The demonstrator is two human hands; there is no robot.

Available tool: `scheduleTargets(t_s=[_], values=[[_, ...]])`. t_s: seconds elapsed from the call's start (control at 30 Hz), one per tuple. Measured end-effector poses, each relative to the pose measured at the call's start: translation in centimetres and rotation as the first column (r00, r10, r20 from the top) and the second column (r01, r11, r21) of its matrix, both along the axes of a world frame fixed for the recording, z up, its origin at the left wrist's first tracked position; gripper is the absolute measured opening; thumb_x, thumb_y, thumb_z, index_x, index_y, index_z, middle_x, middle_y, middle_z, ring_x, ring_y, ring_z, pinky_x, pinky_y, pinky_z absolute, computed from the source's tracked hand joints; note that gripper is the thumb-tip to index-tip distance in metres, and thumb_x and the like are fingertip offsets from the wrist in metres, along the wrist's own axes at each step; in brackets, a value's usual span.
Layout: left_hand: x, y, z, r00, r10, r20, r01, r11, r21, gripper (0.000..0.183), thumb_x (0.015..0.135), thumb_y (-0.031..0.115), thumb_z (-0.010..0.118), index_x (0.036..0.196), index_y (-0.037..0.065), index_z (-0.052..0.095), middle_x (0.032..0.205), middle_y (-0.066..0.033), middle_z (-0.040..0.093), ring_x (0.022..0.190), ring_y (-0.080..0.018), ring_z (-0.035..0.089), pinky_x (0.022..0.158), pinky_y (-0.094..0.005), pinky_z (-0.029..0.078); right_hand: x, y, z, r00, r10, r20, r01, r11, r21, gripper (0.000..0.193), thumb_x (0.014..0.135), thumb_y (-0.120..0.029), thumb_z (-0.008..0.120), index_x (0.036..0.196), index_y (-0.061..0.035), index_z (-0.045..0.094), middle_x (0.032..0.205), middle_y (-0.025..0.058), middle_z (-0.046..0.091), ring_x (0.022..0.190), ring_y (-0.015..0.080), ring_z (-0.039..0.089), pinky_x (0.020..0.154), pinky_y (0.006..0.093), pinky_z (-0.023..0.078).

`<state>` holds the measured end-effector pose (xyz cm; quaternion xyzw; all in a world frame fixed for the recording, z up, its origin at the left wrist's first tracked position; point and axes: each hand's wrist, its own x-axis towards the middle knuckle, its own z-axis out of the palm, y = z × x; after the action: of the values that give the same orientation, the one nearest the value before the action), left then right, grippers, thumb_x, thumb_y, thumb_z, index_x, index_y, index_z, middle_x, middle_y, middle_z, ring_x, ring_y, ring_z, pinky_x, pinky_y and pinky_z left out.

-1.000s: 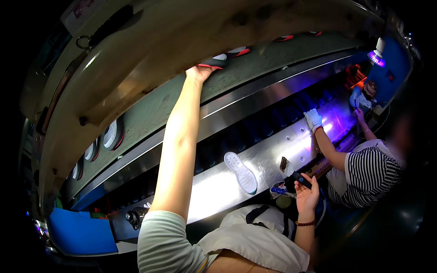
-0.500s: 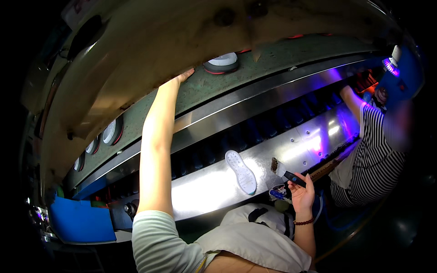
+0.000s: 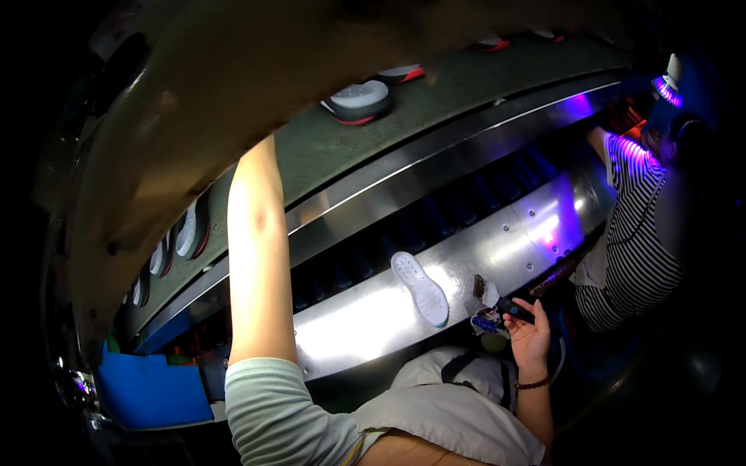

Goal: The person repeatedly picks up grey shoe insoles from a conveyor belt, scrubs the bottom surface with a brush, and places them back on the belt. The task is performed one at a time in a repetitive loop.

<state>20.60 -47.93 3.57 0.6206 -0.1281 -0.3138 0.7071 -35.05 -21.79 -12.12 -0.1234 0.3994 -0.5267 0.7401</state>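
My right hand [image 3: 530, 338] is closed around the black handle of a flat brush [image 3: 519, 311], whose brown bristles point up and left over the metal ledge. Left of the brush a white, speckled shoe insole [image 3: 420, 289] lies flat on the ledge, with nothing touching it. My left arm stretches up across the ledge and over a green conveyor belt. Its hand is hidden behind the dark overhanging hood [image 3: 202, 101], so its fingers do not show. Nearest to that arm on the belt is a grey-and-white shoe sole [image 3: 359, 99] with a red edge.
Further soles [image 3: 189, 231] sit on the green belt [image 3: 458, 93] at left and far right. A steel rail [image 3: 404, 167] divides belt from ledge [image 3: 357, 330]. On the right a person in a striped shirt [image 3: 633, 256] reaches in under a purple lamp [image 3: 670, 81]. A blue panel [image 3: 151, 392] stands lower left.
My left hand has gone out of sight behind the hood. Soles on the belt appear shifted, and the view has moved a little. My right hand still holds the brush.
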Motion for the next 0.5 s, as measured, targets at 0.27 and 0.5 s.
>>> scheduleTargets(t_s=[0.27,0.5], values=[[-2.1,10.8,4.2,0.989,0.138,-0.046,-0.145,0.949,-0.282,0.022,0.089,0.002,0.036,0.105,-0.011,0.042,0.112,-0.0225,0.046,0.102,-0.0369,0.050,0.086,-0.0541,0.045,3.1,-0.7,1.0,0.989,0.148,0.030,-0.147,0.988,-0.043,0.044,0.092,-0.030,0.041,0.098,0.0113,0.054,0.083,0.0177,0.061,0.070,0.0229,0.061,0.064,0.0294,0.051],[-8.6,31.2,0.7,0.943,-0.212,-0.256,0.090,0.904,-0.418,0.018,0.086,0.003,0.046,0.098,-0.011,0.049,0.097,-0.0202,0.057,0.096,-0.0299,0.056,0.091,-0.0395,0.046,5.2,0.9,1.4,0.918,0.387,0.087,-0.358,0.902,-0.241,0.029,0.090,-0.014,0.044,0.107,0.0086,0.052,0.100,0.0190,0.059,0.081,0.0215,0.062,0.075,0.0276,0.051]])
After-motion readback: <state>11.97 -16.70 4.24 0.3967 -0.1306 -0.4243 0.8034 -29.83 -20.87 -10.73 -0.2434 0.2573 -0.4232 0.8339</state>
